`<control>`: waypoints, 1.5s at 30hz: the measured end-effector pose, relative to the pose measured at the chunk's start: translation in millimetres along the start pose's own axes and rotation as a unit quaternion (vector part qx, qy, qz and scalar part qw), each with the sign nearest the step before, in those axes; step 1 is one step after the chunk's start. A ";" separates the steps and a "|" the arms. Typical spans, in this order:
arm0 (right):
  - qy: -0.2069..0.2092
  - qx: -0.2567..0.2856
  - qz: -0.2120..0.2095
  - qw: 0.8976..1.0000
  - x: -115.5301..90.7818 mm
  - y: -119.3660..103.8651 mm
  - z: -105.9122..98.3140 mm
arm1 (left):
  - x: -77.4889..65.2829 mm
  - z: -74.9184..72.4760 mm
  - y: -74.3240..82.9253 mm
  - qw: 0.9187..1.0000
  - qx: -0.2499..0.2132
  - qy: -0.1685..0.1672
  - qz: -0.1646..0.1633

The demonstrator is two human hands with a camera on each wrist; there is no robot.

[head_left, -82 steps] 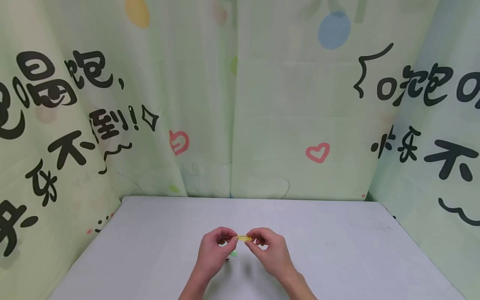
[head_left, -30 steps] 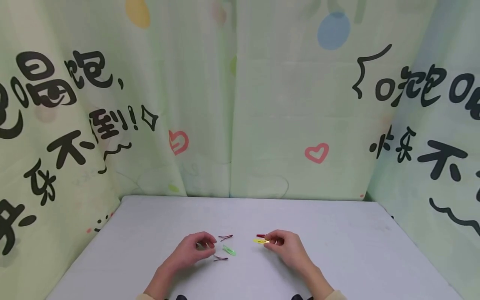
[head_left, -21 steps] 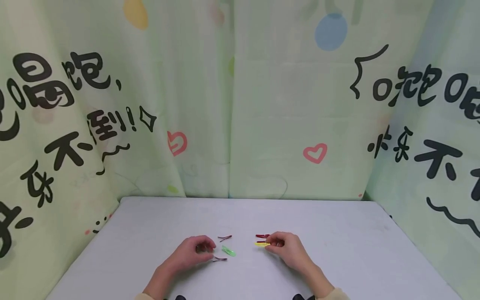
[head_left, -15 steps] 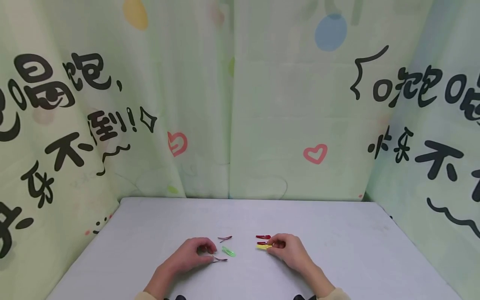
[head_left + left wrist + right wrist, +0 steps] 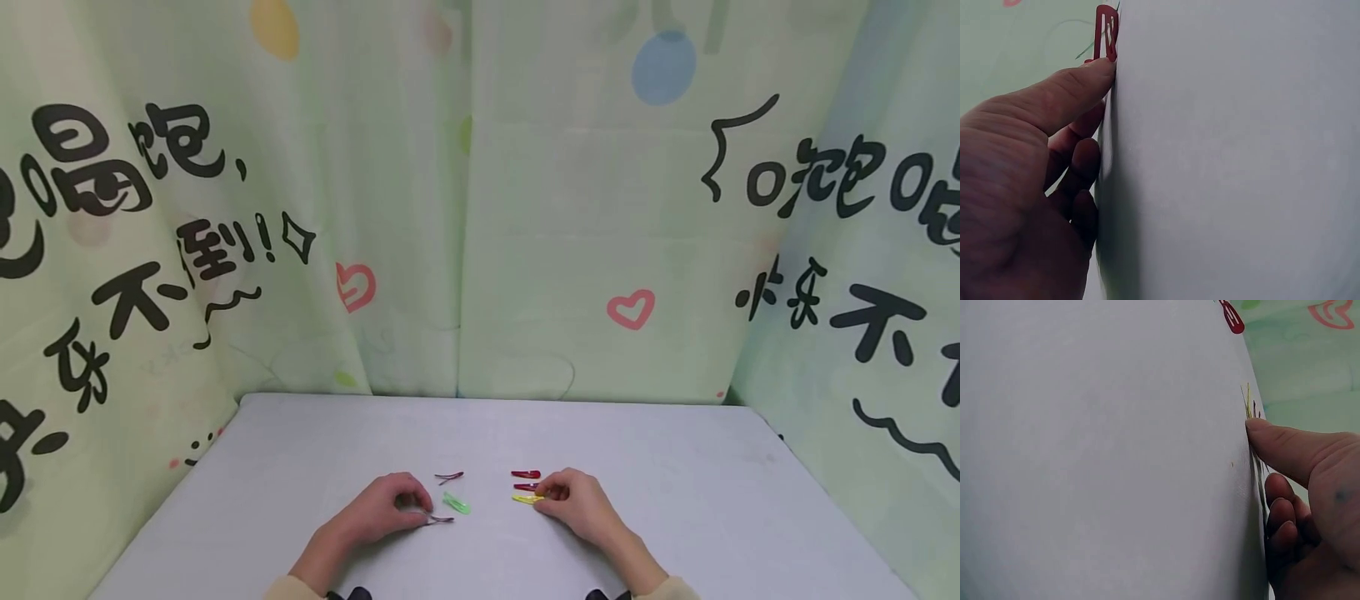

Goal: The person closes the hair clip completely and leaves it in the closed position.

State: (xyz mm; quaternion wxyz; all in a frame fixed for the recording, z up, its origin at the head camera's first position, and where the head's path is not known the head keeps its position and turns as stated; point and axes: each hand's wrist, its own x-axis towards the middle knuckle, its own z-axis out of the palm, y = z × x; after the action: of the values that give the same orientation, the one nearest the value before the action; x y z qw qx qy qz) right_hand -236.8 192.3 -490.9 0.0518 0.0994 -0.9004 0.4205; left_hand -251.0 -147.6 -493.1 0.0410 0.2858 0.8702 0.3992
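Note:
In the head view my right hand (image 5: 577, 502) pinches the end of a yellow snap hair clip (image 5: 524, 498) at the table surface. Beyond it lie a dark red hair clip (image 5: 525, 487) and a red hair clip (image 5: 525, 474). My left hand (image 5: 381, 510) rests with loosely bent fingers beside a near dark red hair clip (image 5: 442, 520), its thumb at that clip's end. A green hair clip (image 5: 456, 503) and a far dark red hair clip (image 5: 450, 477) lie just ahead. In the left wrist view a red hair clip (image 5: 1099, 31) shows past the thumb tip.
All the clips lie on a white-covered table (image 5: 637, 450). Pale green curtains (image 5: 405, 200) with black lettering, hearts and coloured spots hang behind it and along both sides.
Earlier both hands were together at the yellow hair clip. The left hand then moved left to the near dark red clip; the right carried the yellow clip right, then nearer, below the two red clips.

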 end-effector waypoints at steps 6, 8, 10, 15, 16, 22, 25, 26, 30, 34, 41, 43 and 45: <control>0.003 0.009 -0.004 1.000 0.5 0.7 -2.4 | 2.7 1.2 2.5 1.000 -0.002 -0.006 0.003; 0.002 0.017 -0.005 1.000 0.1 0.9 -3.1 | 2.7 1.3 3.3 1.000 -0.001 -0.006 0.001; 0.000 0.024 -0.004 1.000 0.7 1.0 -3.4 | 2.3 1.3 3.1 1.000 0.002 -0.006 0.002; 0.001 0.035 0.004 0.999 4.3 -0.5 -4.6 | 2.6 -0.2 1.5 1.000 0.002 0.002 0.005; 0.002 0.038 0.005 0.999 5.0 -1.4 -4.9 | 2.6 -1.0 1.6 1.000 0.001 0.004 0.003; -0.003 0.066 0.010 0.998 6.4 -10.6 -6.3 | 1.6 -6.1 4.3 1.000 -0.016 0.015 -0.013; -0.009 0.077 0.004 0.997 5.6 -14.9 -6.9 | 0.7 -8.5 6.2 0.999 -0.030 0.021 -0.025; -0.011 0.080 0.001 0.997 5.2 -16.1 -7.0 | 0.5 -9.1 6.6 0.999 -0.035 0.022 -0.029; -0.019 0.093 -0.019 0.995 3.0 -19.7 -7.3 | -1.3 -11.3 8.3 0.997 -0.060 0.031 -0.037; -0.020 0.097 -0.022 0.995 1.5 -22.7 -7.3 | -2.8 -11.9 10.5 0.994 -0.090 0.041 -0.041; -0.017 0.096 -0.020 0.995 0.6 -31.2 -8.2 | -4.1 -9.6 21.8 0.988 -0.137 0.069 -0.035; -0.014 0.096 -0.020 0.995 1.0 -34.3 -8.6 | -4.4 -8.7 26.0 0.985 -0.150 0.079 -0.036; -0.012 0.096 -0.022 0.995 1.1 -37.2 -9.0 | -4.7 -7.4 29.7 0.983 -0.159 0.088 -0.038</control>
State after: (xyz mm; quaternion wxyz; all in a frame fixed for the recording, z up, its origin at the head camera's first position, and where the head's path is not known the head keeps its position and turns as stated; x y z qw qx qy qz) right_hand -229.5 175.7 -457.2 0.0409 0.1287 -0.8540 0.5025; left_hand -235.5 -139.7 -467.5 0.0244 0.2061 0.8062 0.5540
